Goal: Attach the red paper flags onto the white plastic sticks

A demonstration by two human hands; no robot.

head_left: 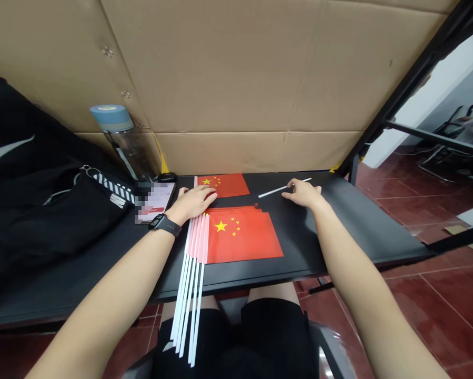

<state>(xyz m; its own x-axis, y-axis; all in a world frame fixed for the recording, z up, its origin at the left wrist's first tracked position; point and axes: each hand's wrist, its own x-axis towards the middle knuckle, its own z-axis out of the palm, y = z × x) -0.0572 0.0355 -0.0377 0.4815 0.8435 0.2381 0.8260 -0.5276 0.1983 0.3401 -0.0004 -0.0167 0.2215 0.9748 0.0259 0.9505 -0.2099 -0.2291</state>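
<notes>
Smooth cloth flags on plastic sticks, matt black tabletop

Worn on your head, the camera faces forward and down, close over your left hand and right hand on the tabletop.

Black shorts and a smartwatch (all black, strap too) are worn.

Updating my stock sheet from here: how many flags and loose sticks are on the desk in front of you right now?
Stacked flags on white sticks: about 6 (edges overlap)
Single flag: 1
Loose white stick: 1
Total: about 8
</notes>
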